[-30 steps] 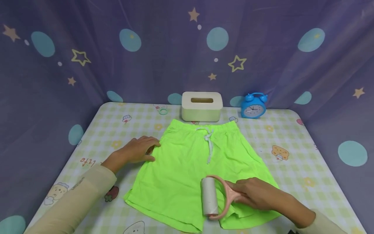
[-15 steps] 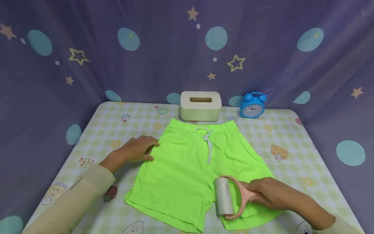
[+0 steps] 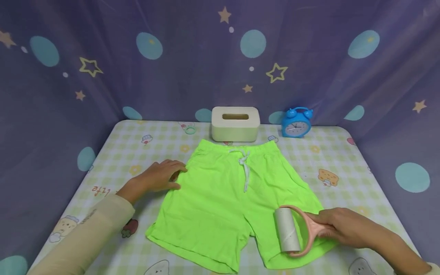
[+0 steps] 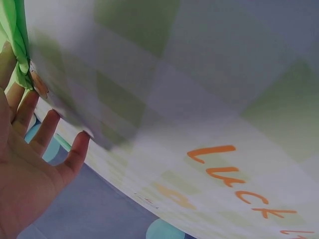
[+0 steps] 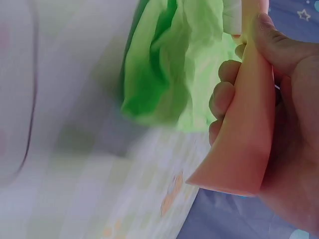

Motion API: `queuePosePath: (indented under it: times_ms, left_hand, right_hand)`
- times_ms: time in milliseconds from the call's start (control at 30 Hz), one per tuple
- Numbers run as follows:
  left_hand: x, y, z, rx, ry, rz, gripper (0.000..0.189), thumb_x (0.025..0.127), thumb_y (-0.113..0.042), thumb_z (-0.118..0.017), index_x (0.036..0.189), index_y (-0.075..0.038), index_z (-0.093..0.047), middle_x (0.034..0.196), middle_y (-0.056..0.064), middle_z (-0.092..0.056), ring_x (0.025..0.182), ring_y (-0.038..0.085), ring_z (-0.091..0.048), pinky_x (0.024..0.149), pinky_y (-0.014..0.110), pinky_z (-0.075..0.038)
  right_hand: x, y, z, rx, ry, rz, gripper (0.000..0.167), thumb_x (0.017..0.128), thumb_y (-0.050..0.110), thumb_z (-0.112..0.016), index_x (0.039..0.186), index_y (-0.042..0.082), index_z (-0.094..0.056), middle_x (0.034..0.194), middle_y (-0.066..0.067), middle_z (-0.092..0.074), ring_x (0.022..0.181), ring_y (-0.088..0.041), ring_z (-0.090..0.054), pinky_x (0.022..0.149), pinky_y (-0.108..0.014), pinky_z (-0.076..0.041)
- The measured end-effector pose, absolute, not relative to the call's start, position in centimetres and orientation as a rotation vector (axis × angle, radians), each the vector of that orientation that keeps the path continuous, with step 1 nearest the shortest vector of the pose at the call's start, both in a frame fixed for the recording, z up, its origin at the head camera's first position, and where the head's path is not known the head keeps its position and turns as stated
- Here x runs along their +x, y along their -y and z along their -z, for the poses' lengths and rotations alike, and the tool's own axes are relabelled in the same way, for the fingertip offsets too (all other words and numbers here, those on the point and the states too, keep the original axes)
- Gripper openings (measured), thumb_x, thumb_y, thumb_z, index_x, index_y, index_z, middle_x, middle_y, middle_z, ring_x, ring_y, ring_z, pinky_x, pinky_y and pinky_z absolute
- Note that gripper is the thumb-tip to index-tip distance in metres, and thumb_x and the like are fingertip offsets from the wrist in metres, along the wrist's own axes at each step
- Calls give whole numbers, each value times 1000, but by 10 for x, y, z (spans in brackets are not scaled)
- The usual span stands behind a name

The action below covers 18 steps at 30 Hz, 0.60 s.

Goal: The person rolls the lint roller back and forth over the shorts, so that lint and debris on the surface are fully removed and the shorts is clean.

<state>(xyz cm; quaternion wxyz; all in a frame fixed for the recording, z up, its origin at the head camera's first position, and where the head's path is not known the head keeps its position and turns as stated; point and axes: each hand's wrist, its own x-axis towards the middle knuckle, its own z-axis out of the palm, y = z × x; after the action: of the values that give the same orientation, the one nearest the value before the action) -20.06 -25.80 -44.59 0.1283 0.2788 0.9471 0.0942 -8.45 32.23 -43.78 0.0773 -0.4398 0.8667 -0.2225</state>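
Neon green shorts [image 3: 206, 198] with a white drawstring [image 3: 245, 172] lie spread flat, waistband away from me. My right hand [image 3: 350, 227] grips the pink handle [image 5: 244, 124] of a lint roller [image 3: 288, 230], its fingers wrapped round it in the right wrist view. The roller's whitish cylinder rests on the lower part of the right leg. At the left edge of the shorts rests my left hand [image 3: 159, 176], fingertips touching the fabric. In the left wrist view its fingers [image 4: 75, 157] are spread and loosely bent against the cloth and tabletop.
Behind the waistband stands a pale green tissue box [image 3: 235, 131] with a cream lid. A blue alarm clock [image 3: 296, 124] is at the back right. The checked tabletop [image 3: 357, 152] meets a purple curtain [image 3: 192, 57] at the back and sides.
The lint roller has travelled right in my right hand, from the middle of the shorts across the right leg. My left hand has stayed at the left edge.
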Motion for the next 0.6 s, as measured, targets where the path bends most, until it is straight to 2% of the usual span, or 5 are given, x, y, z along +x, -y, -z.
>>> queuePosePath:
  times_ms: [300, 433, 600]
  left_hand:
    - [-202, 258, 444, 833, -2754, -303, 60, 90, -41, -78, 142, -20, -56, 96, -12, -56, 126, 27, -54, 74, 36, -37]
    - [-201, 257, 443, 826, -2746, -303, 60, 90, -40, -78, 142, -20, -57, 96, -11, -56, 124, 27, -54, 74, 36, -36]
    - [-200, 258, 443, 818, -2749, -283, 60, 90, -41, -78, 142, -19, -57, 97, -11, -57, 124, 27, -55, 73, 35, -37]
  right_hand:
    - [-85, -370, 432, -1276, -2661, 559, 55, 87, 24, -77, 140, 20, -65, 80, 29, -44, 69, 14, -34, 60, -15, -29]
    - [-83, -399, 429, -1148, -2643, 515, 56, 87, 24, -76, 141, 18, -64, 86, 27, -55, 73, 14, -40, 61, -16, -31]
    - [-81, -432, 423, -939, -2633, 416, 49, 89, 26, -76, 136, 17, -68, 99, 12, -72, 89, 13, -54, 62, -20, -42]
